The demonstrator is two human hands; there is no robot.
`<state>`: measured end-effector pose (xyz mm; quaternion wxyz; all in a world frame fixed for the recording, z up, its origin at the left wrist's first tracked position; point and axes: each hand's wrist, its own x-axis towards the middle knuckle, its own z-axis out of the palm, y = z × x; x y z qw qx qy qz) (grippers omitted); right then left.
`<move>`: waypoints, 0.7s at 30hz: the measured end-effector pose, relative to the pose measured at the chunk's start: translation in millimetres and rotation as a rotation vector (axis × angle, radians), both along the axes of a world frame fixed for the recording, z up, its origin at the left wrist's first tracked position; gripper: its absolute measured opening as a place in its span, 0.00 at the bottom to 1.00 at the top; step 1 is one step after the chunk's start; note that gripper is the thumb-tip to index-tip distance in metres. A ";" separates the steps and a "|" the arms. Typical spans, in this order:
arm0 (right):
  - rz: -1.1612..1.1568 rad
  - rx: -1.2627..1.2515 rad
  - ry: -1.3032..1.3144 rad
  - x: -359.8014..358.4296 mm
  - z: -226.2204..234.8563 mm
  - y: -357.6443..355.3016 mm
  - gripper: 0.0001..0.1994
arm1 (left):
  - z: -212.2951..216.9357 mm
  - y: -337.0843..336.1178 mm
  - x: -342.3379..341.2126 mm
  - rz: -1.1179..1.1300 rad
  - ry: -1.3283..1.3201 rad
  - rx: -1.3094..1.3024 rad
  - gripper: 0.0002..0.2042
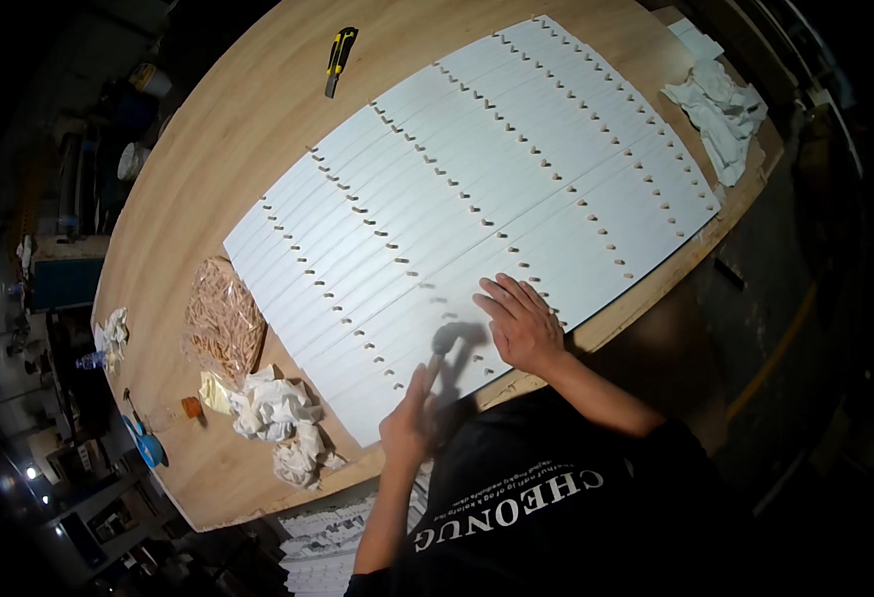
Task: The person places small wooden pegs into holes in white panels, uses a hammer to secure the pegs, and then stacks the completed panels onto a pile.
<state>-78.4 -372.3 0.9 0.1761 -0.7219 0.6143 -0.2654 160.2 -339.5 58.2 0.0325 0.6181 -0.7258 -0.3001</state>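
Note:
My left hand (409,430) is wrapped round the handle of a hammer (434,370) with a pale shaft. Its dark head (449,338), smeared by motion, is over the near part of a row of white boards (357,289). Short wooden dowels (400,261) stick up from the boards in several lines. My right hand (525,333) lies with fingers stretched out on the boards near their front edge, beside some dowels. Whether a dowel is under its palm is hidden.
Left of the boards lies a clear bag of loose dowels (226,313), with crumpled white paper or cloth (273,408) nearer me. A yellow-black utility knife (339,62) rests at the far side of the wooden table (173,224). More white cloth (721,114) lies at the right corner.

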 end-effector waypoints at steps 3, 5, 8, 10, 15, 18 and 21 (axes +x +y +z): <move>-0.004 0.022 0.001 -0.6 -3.2 -0.1 0.21 | 5.7 -9.2 3.7 0.022 0.106 -0.063 0.29; -0.001 0.031 0.018 -1.4 -2.0 -0.6 0.20 | 18.3 -9.9 1.8 0.019 0.179 -0.204 0.28; 0.010 0.036 0.031 -1.7 -0.8 -2.6 0.21 | 13.9 -2.9 7.6 0.114 0.259 -0.153 0.28; 0.005 0.032 0.026 -1.7 -0.1 -3.4 0.22 | 1.1 -17.8 0.3 -0.025 -0.038 -0.066 0.27; -0.023 0.013 0.025 -0.9 3.5 -4.1 0.22 | 11.7 -22.2 2.8 0.105 0.136 0.024 0.28; -0.007 0.047 0.034 -0.5 5.5 -6.4 0.20 | 20.3 -15.5 0.9 0.036 0.232 -0.233 0.29; -0.010 0.010 -0.005 3.1 7.0 -16.9 0.20 | 0.0 -17.6 0.1 -0.016 0.036 -0.070 0.31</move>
